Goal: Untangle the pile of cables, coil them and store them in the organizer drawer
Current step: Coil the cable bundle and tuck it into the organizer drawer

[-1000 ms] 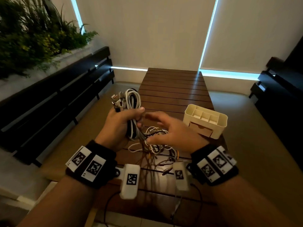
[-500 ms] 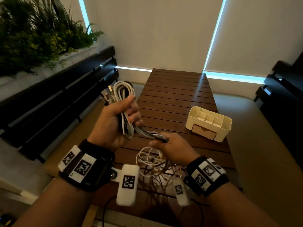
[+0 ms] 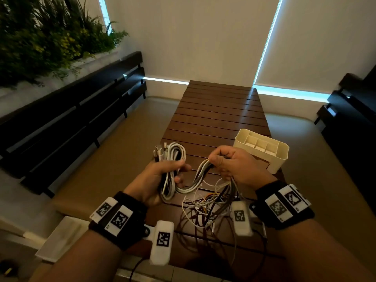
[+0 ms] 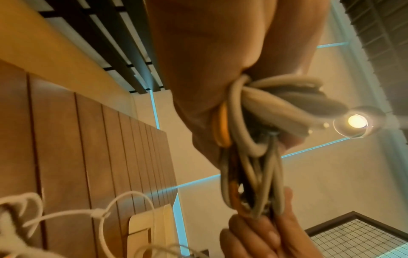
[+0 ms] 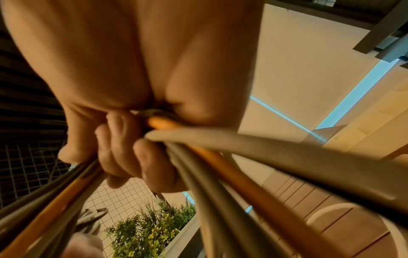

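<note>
My left hand grips a folded bundle of white and dark cables, its looped end and plugs sticking up above the fist. From it a thick run of cables sags across to my right hand, which is curled round the same strands. Below the right hand a loose tangle of thin white, brown and orange cables hangs onto the table. In the left wrist view the cable bundle passes through my left fist. The right wrist view shows grey and orange cables clamped under my fingers. The cream organizer stands behind the right hand.
The slatted wooden table stretches away from me. A dark slatted bench runs along the left under a planter of greenery. Dark furniture stands on the right. A pale flat object lies at the lower left.
My right hand closed on the trailing cables, then rose and moved right, drawing a run of cable out from the bundle. The left hand kept its grip and dropped lower.
</note>
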`<state>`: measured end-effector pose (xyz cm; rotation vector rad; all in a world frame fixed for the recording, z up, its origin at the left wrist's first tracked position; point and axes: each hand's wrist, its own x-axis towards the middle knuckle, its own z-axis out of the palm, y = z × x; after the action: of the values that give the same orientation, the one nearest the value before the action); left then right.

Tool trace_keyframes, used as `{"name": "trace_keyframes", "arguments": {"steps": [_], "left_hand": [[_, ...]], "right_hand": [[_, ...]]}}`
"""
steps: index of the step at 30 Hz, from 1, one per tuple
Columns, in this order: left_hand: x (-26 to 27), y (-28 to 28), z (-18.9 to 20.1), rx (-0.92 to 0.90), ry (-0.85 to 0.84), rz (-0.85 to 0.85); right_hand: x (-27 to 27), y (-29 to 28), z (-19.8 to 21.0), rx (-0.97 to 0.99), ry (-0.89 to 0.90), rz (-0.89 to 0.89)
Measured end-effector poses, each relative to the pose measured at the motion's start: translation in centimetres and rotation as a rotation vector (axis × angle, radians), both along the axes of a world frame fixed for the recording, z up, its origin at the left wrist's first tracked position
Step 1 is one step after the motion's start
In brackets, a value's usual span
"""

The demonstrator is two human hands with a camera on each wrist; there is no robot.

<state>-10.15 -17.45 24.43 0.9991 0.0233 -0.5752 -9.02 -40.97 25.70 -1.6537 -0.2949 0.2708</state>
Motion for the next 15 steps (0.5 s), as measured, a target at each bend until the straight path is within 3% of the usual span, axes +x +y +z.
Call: {"name": "trace_keyframes", "arguments": {"steps": [6, 15], "left_hand": [[-1.8, -1.7, -0.2, -0.097, 0.034, -0.183], [-2.0, -2.2, 1.3, 0.116, -0.069, -0.226]], "right_hand": [[0.0, 0.6, 0.5, -0.141, -0.067, 0.007], [-0.5, 1.5, 0.8, -0.209, -0.128, -0.062]]}}
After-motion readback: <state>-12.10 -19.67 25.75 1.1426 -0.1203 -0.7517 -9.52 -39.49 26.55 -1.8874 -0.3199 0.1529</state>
